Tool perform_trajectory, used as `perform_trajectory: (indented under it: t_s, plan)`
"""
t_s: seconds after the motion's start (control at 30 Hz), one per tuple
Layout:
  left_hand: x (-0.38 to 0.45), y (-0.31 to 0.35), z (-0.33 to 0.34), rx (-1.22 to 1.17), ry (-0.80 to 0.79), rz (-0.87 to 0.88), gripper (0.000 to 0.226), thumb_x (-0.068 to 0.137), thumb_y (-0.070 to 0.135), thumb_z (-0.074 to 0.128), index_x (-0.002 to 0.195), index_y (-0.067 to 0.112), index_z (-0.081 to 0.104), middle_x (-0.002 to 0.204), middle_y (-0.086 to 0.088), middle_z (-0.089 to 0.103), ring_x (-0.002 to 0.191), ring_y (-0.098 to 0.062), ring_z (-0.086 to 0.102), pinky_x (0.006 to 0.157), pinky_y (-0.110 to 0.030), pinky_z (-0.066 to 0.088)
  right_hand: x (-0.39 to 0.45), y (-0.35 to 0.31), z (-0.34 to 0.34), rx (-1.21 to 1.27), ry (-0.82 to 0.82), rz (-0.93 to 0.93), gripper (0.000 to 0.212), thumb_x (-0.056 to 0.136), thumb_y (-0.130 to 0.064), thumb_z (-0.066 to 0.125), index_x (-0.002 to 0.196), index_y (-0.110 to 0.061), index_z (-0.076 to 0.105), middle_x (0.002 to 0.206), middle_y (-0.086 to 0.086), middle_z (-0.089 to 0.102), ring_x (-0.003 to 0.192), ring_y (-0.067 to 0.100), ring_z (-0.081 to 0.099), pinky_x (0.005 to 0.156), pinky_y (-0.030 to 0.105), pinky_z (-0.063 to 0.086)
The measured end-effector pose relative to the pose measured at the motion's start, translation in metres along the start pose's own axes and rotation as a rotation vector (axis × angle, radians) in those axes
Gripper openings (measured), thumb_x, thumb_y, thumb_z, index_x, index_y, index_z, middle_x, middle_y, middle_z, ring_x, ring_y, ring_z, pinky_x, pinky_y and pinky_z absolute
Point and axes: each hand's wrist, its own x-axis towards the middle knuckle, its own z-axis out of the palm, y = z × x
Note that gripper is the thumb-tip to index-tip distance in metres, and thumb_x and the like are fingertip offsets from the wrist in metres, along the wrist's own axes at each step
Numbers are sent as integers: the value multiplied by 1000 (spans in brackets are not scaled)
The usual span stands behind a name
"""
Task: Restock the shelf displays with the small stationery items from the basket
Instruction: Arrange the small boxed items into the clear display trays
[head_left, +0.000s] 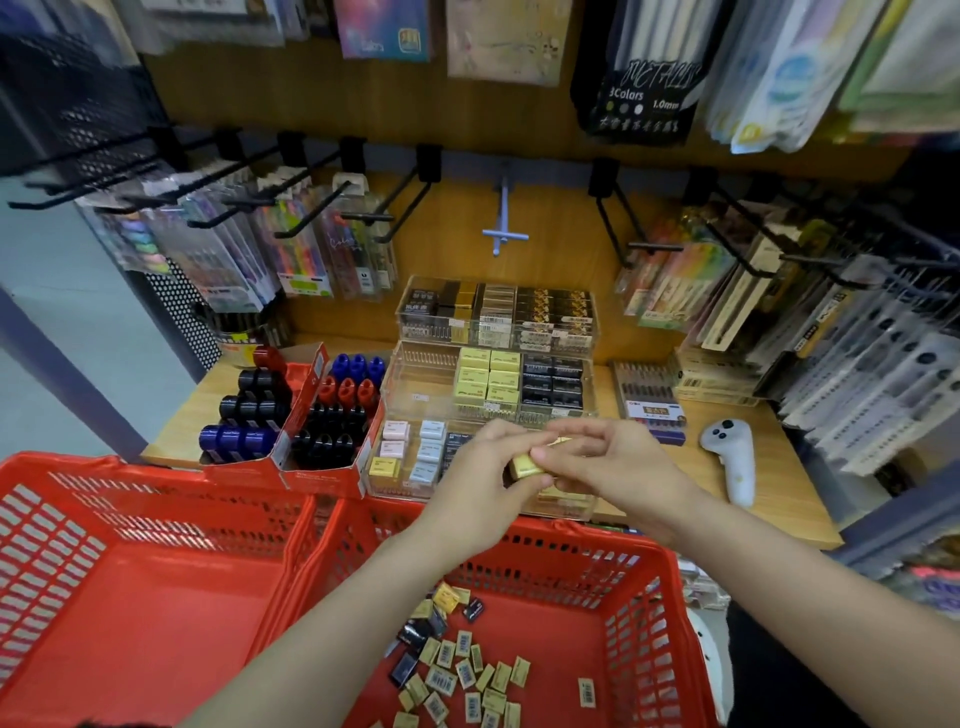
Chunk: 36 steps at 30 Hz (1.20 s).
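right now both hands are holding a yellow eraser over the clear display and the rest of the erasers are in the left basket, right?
Not quite: the head view shows the loose erasers in the right basket, not the left one. The rest stands: both the left hand and the right hand hold a yellow eraser over the clear display.

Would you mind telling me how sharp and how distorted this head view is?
Head view: wide-angle bending curves the shelf edges and red basket rim; hanging packs at the top corners are smeared; both hands, left hand and right hand, look slightly soft; lighting even.
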Motion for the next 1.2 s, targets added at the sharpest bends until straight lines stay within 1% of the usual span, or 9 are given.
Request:
perform_trajectory:
  t_s: [0.1,0.27,0.43,0.53,0.63,0.73,0.8,0.93,1.2]
  plan:
    - [-4,7,-2,-4,26,16,46,90,18,70,134,27,60,113,10,54,108,-1,50,96,-5,33,-11,-6,-1,33,12,-34,33,77,-14,81,107,-16,70,83,8,76,74,19,69,78,31,60]
    - [-6,6,2,-62,-5,29,40,89,12,70,127,24,65,108,12,57,107,-8,56,99,-36,46,-18,-9,-1,10,-24,9,35,80,-12,79,113,-19,67,89,5,73,79,15,74,72,26,60]
    - [-2,-3,5,-65,-32,77,59,86,13,73,133,43,55,98,21,58,88,10,56,79,-11,43,-15,-2,5,87,41,77,42,76,-9,82,114,-18,65,96,9,68,61,11,70,48,16,48]
    - [5,-6,7,-71,7,19,50,87,24,73,127,46,53,104,25,60,95,14,56,81,-11,43,-3,-3,-3,126,25,96,36,79,-5,78,112,-17,67,103,14,69,78,18,68,60,25,55]
    - [14,-12,11,-111,65,-123,24,89,29,71,111,30,60,101,17,63,97,-1,60,87,-24,50,11,0,-20,132,85,84,18,82,-3,74,99,-11,73,105,16,71,90,23,65,88,34,56]
    - [19,-17,14,-276,148,-296,8,90,25,71,97,25,66,99,6,66,95,-15,62,77,-16,52,24,12,-39,-151,174,27,10,82,-10,76,88,-17,73,100,7,72,89,18,69,73,18,56]
    - [23,-19,15,-484,195,-428,7,90,20,72,95,22,67,101,7,64,107,-16,59,94,-23,51,32,25,-46,-495,215,2,10,81,-17,79,85,-23,71,95,-2,71,78,6,67,56,5,45]
    - [29,-21,17,-571,211,-496,9,87,16,74,95,18,70,104,6,64,113,-13,56,107,-42,45,51,50,-38,-880,194,-56,18,82,-23,79,99,-16,76,101,0,73,85,8,64,73,12,46]
    - [33,-28,17,-555,206,-452,8,87,19,74,94,21,70,102,10,64,97,2,56,77,-16,42,64,68,-25,-1043,182,-110,13,87,-21,74,98,-16,76,99,0,74,88,11,67,73,14,47]
